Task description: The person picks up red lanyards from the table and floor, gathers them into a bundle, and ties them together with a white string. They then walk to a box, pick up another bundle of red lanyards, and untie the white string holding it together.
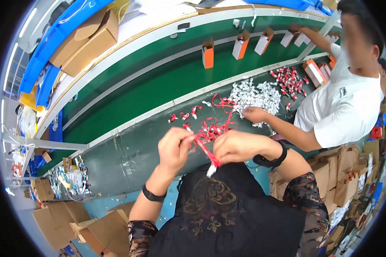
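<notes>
My left hand (173,147) pinches one end of a red flat cord (204,148) with white tips, in front of my chest. On its other side, my right hand (235,146) has its fingers closed on the same cord near the lower white end. Just beyond my hands lies a tangled heap of loose red cords (213,129) on the dark work surface (116,160). A few small folded red-and-white bundles (184,116) lie in a row to its left. Farther right are a large pile of white bundles (261,95) and a pile of red-and-white ones (287,80).
A co-worker in a white shirt (347,109) stands at the right, one hand at the white pile, the other reaching toward boxes. Orange-and-white boxes (208,55) stand along the green belt (158,77). Cardboard boxes (101,233) sit at lower left; brown cartons (336,171) at right.
</notes>
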`<state>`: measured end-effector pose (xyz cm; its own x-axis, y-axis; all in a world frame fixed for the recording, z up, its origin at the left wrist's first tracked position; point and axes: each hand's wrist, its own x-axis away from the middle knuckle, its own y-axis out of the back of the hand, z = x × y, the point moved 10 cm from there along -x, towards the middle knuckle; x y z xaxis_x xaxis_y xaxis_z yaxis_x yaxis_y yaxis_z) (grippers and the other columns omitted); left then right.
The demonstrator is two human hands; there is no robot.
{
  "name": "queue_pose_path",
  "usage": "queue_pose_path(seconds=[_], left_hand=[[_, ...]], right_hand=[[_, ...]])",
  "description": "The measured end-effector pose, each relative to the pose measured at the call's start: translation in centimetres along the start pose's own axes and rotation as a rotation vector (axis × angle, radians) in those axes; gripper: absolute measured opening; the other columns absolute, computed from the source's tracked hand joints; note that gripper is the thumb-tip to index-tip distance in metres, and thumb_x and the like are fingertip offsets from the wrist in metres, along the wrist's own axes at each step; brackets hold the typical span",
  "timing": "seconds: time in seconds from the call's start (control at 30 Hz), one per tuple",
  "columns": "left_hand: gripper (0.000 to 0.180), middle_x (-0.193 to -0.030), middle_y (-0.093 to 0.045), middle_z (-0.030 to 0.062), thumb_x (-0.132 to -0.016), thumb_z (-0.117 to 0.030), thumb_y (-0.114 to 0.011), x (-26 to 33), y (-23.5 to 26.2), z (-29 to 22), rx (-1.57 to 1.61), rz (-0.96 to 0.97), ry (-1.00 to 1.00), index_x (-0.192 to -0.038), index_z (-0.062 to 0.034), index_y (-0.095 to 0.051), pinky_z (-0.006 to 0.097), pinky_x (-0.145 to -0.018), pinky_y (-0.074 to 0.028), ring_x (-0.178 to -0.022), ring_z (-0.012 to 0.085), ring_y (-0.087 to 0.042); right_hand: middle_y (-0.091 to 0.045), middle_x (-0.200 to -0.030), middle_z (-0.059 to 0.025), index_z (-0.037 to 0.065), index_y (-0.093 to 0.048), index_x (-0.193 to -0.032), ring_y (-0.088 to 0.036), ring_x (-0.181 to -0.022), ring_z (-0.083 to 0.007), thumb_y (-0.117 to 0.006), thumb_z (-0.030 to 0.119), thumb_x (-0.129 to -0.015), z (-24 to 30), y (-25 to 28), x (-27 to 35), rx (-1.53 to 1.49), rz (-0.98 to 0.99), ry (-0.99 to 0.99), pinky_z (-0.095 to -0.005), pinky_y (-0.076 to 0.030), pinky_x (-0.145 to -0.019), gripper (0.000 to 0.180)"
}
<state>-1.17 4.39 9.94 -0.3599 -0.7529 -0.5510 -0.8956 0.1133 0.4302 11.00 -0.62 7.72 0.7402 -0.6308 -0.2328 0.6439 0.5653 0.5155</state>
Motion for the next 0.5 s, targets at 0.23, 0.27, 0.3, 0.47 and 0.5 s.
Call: queue_pose_path(seconds=[0.23, 0.27, 0.3, 0.47, 0.5], left_hand=[[0.017, -0.076, -0.064, 0.0071, -0.075, -0.010, -0.078, 3.0, -3.4, -2.8, -0.120, 0.168, -0.208, -0.082, -0.0061, -0.064, 0.035, -0.058, -0.053, -0.066, 0.0245, -0.065], [0.017, -0.076, -0.064, 0.0064, -0.073, -0.010, -0.079, 2.9, -3.1, -3.9, -0.148, 0.170, -0.232, -0.083, -0.0069, -0.065, 0.035, -0.059, -0.054, -0.066, 0.0239, -0.065], [0.017, -0.076, -0.064, 0.0064, -0.073, -0.010, -0.079, 2.7, -2.7, -3.7, -0.147, 0.175, -0.226, -0.083, -0.0069, -0.065, 0.035, -0.059, -0.054, -0.066, 0.0239, -0.065], [0.010, -0.079, -0.069, 0.0089, -0.080, -0.005, -0.075, 1.4, -1.2, 2.2, 0.048, 0.197, 0.102, -0.085, -0.0028, -0.066, 0.030, -0.060, -0.053, -0.070, 0.0201, -0.066], [0.007, -0.080, -0.069, 0.0076, -0.084, -0.005, -0.072, 2.3, -1.8, 3.2, 0.191, 0.227, 0.237, -0.086, -0.0020, -0.066, 0.029, -0.060, -0.052, -0.070, 0.0162, -0.066]], right_hand=[[-0.068, -0.083, -0.0091, 0.002, -0.072, -0.091, -0.065, -0.070, -0.0165, -0.072, 0.001, -0.079, -2.1, 6.6, 1.8, -0.193, -0.985, -0.236, -0.0299, -0.050, -0.062, 0.012], [-0.067, -0.081, -0.0067, 0.005, -0.072, -0.090, -0.063, -0.069, -0.0173, -0.071, 0.002, -0.076, -0.1, 6.2, 0.7, 0.315, -0.848, -0.160, -0.0311, -0.048, -0.061, 0.015], [-0.066, -0.079, -0.0043, 0.007, -0.072, -0.090, -0.062, -0.067, -0.0182, -0.070, 0.003, -0.073, 1.1, 4.3, -0.3, 0.807, -0.670, -0.078, -0.0322, -0.046, -0.060, 0.017], [-0.072, -0.084, -0.0079, 0.003, -0.074, -0.087, -0.069, -0.076, -0.0174, -0.074, 0.004, -0.083, -1.0, 0.2, -1.3, -0.430, -0.177, -0.100, -0.0306, -0.053, -0.070, 0.005], [-0.071, -0.082, -0.0065, 0.003, -0.074, -0.089, -0.067, -0.074, -0.0152, -0.075, 0.004, -0.082, -1.4, 1.8, -0.8, -0.535, -0.403, -0.079, -0.0300, -0.052, -0.067, 0.007]])
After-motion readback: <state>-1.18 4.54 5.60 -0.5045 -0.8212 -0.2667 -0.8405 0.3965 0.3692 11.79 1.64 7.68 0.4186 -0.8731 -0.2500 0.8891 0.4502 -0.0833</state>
